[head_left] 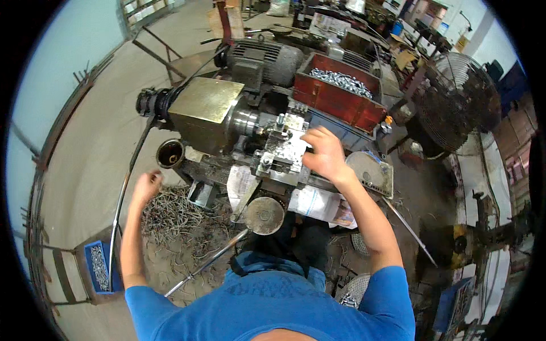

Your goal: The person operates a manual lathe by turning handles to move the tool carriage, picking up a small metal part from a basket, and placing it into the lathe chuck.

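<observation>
My right hand [325, 152] is at the right edge of the slide [291, 145], which is the machine part being worked and sits in the middle of the scene. The fingers of this hand are bent, the foremost ones at the metal; whether they pinch anything I cannot tell. My left hand [148, 185] is well apart from it, in the air just near of the cup [180, 161]. Its fingers are curled in together; whether a part is held between them cannot be told.

Left of the slide stands the spindle [244, 122], projecting from the headstock [202, 99]. The motor [267, 59] lies on the far side. Far right of the slide, a red box [330, 103] contains many small metal parts. A blue bin [90, 267] at near left also contains small parts. A heap of curled scrap [170, 219] covers the floor [96, 187] near my left forearm. A round pad [265, 216] is located near of the slide, with a white sheet [313, 203] to its right. A fan [449, 105] stands at far right.
</observation>
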Tool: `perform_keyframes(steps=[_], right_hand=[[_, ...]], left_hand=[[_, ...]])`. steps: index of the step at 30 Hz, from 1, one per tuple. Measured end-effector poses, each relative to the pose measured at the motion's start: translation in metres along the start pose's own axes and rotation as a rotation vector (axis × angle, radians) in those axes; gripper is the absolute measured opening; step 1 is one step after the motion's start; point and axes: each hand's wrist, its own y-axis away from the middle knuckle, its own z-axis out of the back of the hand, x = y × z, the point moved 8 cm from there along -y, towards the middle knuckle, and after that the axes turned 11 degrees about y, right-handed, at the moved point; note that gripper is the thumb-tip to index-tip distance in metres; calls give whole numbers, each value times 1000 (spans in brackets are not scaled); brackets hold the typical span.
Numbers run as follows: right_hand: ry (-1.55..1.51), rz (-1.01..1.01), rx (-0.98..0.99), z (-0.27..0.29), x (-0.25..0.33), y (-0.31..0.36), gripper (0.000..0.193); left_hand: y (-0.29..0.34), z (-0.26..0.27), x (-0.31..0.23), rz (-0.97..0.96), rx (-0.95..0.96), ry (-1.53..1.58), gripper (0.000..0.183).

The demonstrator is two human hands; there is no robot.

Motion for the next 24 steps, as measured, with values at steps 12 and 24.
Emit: perform_keyframes(steps=[12, 24], right_hand=[[316, 144, 442, -149, 37, -86, 17], [460, 181, 419, -120, 32, -81, 18]], left_hand=[[92, 87, 37, 268, -382, -453, 62], [66, 27, 21, 240, 55, 417, 15]])
